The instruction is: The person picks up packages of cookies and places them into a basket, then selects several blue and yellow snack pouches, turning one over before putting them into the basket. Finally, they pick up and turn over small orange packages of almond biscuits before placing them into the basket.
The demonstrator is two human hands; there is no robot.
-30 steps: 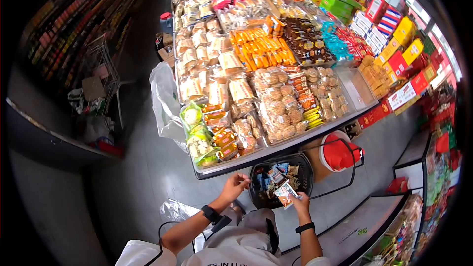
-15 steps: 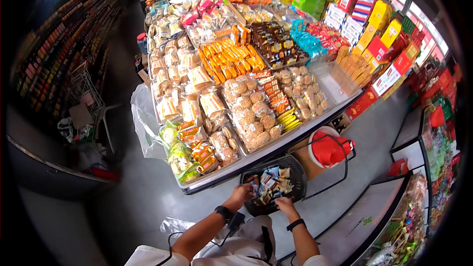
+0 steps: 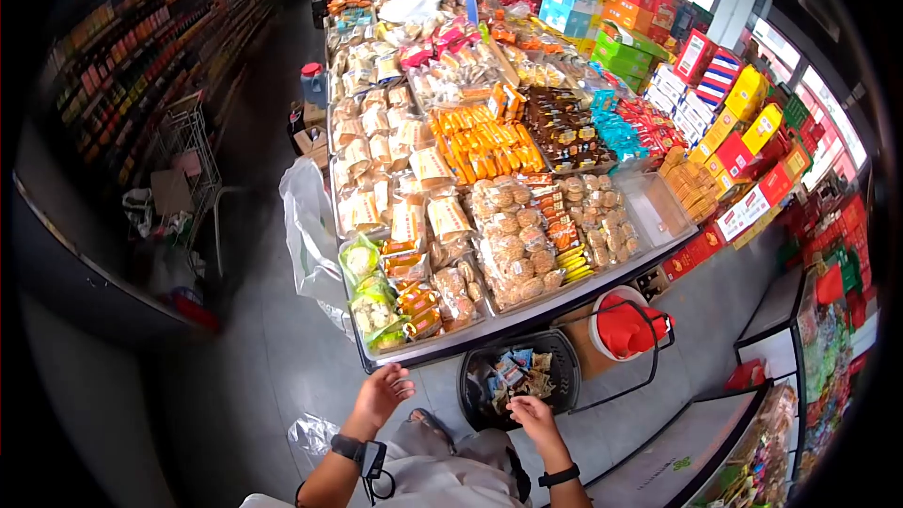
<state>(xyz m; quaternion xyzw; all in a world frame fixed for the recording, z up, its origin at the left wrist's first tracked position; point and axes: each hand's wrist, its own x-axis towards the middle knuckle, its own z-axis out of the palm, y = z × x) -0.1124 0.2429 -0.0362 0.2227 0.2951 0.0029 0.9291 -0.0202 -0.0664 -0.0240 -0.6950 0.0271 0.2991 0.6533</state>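
Observation:
A black basket [image 3: 562,367] with small wrapped packets [image 3: 515,372] in it stands on the floor below the display's front edge. To its left, my left hand [image 3: 381,393] is raised with curled fingers apart and nothing visible in it. My right hand [image 3: 534,414] is over the near rim of the basket, its thumb and index finger close together; whether something small is between them cannot be made out. Bagged round cookies [image 3: 513,245] and green-wrapped packs [image 3: 372,296] lie on the display stand [image 3: 489,326] beyond my hands.
A white bucket [image 3: 607,325] with red material is right of the basket. A clear plastic bag [image 3: 310,433] lies on the floor at left. A shopping cart [image 3: 188,150] is farther left. Display cases [image 3: 658,442] stand at lower right.
My left hand has moved left, out of the basket, and its fingers have opened. My right hand has shifted slightly down and left. The camera view has turned, moving the display right in view.

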